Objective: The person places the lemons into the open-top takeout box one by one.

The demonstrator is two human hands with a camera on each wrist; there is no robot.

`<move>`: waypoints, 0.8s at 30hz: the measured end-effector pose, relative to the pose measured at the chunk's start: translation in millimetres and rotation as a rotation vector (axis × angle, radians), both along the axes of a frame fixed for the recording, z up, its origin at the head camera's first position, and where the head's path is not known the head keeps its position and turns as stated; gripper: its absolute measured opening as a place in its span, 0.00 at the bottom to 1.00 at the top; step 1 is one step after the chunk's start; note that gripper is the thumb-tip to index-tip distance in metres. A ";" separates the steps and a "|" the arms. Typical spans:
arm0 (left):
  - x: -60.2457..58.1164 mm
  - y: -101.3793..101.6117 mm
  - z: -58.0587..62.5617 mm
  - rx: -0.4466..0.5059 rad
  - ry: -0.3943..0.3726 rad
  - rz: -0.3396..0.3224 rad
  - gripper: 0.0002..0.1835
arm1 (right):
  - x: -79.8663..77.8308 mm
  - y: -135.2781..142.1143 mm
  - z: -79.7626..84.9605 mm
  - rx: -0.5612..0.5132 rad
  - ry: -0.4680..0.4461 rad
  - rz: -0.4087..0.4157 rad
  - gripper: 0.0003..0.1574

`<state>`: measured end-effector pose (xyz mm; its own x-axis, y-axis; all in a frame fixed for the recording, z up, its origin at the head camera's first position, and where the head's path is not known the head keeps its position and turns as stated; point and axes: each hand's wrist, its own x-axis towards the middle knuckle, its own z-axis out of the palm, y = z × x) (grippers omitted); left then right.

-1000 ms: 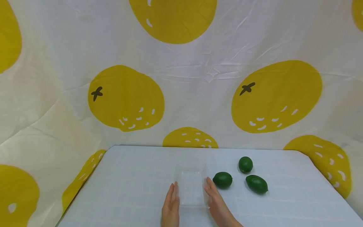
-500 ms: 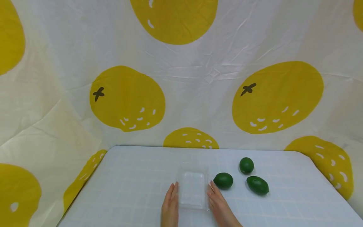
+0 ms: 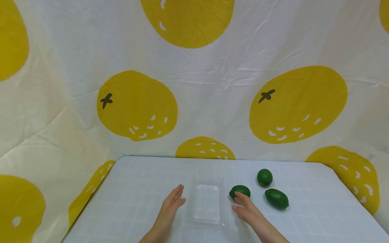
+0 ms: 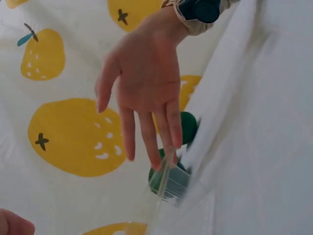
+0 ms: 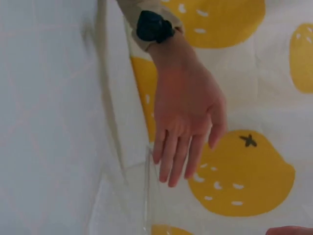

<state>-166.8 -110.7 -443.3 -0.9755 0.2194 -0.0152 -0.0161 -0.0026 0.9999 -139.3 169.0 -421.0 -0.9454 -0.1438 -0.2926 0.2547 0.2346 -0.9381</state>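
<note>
On the table stands a clear, rectangular plastic container [image 3: 207,204], its open side up. My left hand [image 3: 171,203] is held off its left side, fingers extended and nothing in it. To the container's right is my right hand [image 3: 247,210], fingers loosely spread and also holding nothing; it overlaps part of a green lime [image 3: 239,191] in the head view. The left wrist view shows the right hand [image 4: 149,78] palm-on across the container's edge [image 4: 164,181]. In the right wrist view, the left hand [image 5: 186,107] appears beyond the thin clear wall [image 5: 147,196].
A round green lime [image 3: 264,177] lies farther back on the right, and a longer one [image 3: 276,198] in front of it. The pale checked tabletop [image 3: 136,189] meets a fabric backdrop [image 3: 212,111] with yellow fruit prints at the back and left.
Both hands have come away from the container's sides, the left moving left and the right moving right. The container stays on the table, and the limes keep their places.
</note>
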 end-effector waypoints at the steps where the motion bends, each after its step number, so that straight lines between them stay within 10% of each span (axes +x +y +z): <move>1: -0.6 -1.6 3.2 -0.030 -0.008 -0.018 0.39 | 0.5 1.6 2.1 0.046 0.024 0.001 0.49; 7: 2.5 -5.5 19.5 -0.205 -0.031 -0.058 0.43 | 4.0 11.8 8.3 0.386 0.257 0.058 0.53; 15: -3.6 -5.1 19.1 -0.652 0.267 -0.122 0.54 | -7.6 3.6 -10.2 0.751 0.502 -0.040 0.55; 24: -14.0 2.9 -2.0 -1.013 0.442 -0.225 0.63 | -31.3 -5.8 -28.0 0.922 0.509 -0.071 0.52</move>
<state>-180.8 -107.8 -445.3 -0.8792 0.4737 0.0506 0.4420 0.7714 0.4578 -170.6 163.3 -449.0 -0.9849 -0.0069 0.1728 -0.0774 0.9112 -0.4046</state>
